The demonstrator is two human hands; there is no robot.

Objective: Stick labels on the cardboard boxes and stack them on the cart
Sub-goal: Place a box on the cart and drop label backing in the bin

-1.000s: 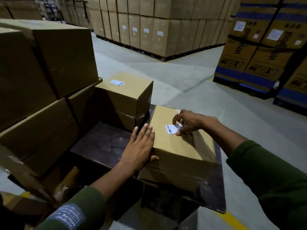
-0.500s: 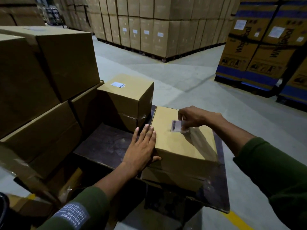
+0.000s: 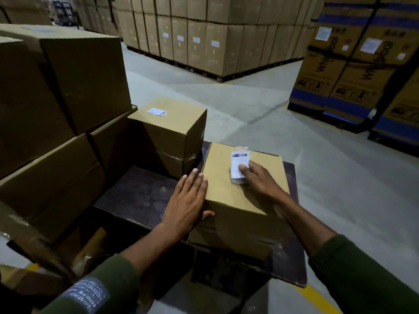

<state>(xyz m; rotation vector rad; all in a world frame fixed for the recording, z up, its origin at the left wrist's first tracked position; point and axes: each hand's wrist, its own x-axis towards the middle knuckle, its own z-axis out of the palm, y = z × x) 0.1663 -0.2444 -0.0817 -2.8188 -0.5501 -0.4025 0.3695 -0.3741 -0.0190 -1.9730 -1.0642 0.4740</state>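
my right hand [image 3: 258, 177] has its fingertips flat on the white barcode label [image 3: 239, 164], pressing it onto the top of the near cardboard box [image 3: 240, 196] so it sticks. left hand [image 3: 188, 200] lies open-fingered against the box's side, I'd guess to brace it on the cart deck [image 3: 140, 193]. Label print's unreadable; the blue cartons [image 3: 340, 71] say Whirlpool

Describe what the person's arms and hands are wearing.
Both hands are bare: no gloves show on the left hand or the right hand. Both arms wear dark green long sleeves pushed up, leaving the forearms uncovered. The left sleeve carries a dark patch with rows of pale lettering too small to read. The right sleeve shows no marking.
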